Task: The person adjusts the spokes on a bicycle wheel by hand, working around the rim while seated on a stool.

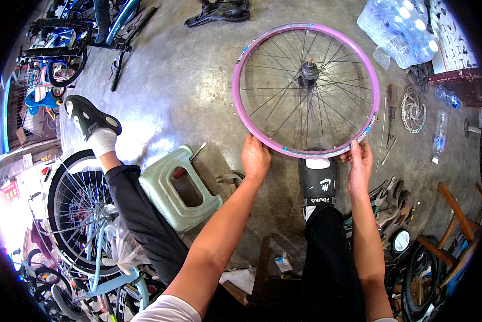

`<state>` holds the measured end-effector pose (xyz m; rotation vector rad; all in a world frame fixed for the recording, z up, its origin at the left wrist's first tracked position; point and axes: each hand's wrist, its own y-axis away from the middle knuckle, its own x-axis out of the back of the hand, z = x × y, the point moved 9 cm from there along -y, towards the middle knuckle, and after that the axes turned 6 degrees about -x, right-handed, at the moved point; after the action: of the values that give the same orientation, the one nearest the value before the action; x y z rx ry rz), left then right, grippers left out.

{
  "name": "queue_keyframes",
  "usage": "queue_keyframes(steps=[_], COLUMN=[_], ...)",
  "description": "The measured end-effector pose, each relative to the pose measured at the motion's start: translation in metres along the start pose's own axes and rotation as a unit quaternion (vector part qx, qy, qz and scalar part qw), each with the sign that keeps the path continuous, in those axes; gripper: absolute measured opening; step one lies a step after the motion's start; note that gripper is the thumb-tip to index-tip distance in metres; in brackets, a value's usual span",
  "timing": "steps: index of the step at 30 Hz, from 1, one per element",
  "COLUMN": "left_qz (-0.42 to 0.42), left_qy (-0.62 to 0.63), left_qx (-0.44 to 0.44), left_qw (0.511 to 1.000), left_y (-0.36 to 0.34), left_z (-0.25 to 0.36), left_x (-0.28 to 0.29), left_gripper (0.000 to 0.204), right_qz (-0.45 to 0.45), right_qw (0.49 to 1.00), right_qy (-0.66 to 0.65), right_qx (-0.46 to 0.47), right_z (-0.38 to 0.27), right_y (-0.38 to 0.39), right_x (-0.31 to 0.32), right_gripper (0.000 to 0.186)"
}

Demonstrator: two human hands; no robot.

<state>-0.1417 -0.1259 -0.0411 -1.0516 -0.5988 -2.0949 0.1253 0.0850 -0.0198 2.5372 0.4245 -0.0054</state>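
Note:
A bicycle wheel (374, 80) with a pink-purple rim, dark spokes and a dark hub is held out in front of me, with no tyre on it. My left hand (256, 158) is closed on the rim at its lower left. At the lower right of the rim, my right hand (358, 155) grips it, thumb on the near face. The wheel's near edge overlaps the toe of my black shoe (319, 185). To the right of the wheel lie a brake disc (413, 110) and a screwdriver (391, 102) on the floor.
A pale green plastic stool (160, 201) stands left of my left arm. Wrenches and pliers (391, 201) lie in a heap beside my right forearm. Packed water bottles (404, 32) sit at the far right. Bicycles (72, 214) crowd the left, and a black saddle (219, 13) lies far ahead.

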Motion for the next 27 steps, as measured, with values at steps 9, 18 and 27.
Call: queue_keyframes(steps=[9,18,27], left_qz=[0.04,0.014,-0.129], left_qy=[0.219,0.432,0.485], left_qx=[0.193,0.149,0.134], left_qw=[0.956,0.889,0.855], left_y=[0.042,0.08,0.075], left_z=[-0.007,0.104,0.154], left_x=[0.033,0.078,0.057], left_gripper=[0.014,0.016,0.024], right_qz=[0.027,-0.074,-0.358], right_qw=[0.999,0.99,0.929], right_qy=[0.025,0.103,0.03], right_qx=[0.002,0.069,-0.087], right_z=[0.005,-0.05,-0.042], right_y=[0.0,0.052,0.09], right_x=[0.024,-0.001,-0.081], right_gripper=[0.042,0.026,0.019])
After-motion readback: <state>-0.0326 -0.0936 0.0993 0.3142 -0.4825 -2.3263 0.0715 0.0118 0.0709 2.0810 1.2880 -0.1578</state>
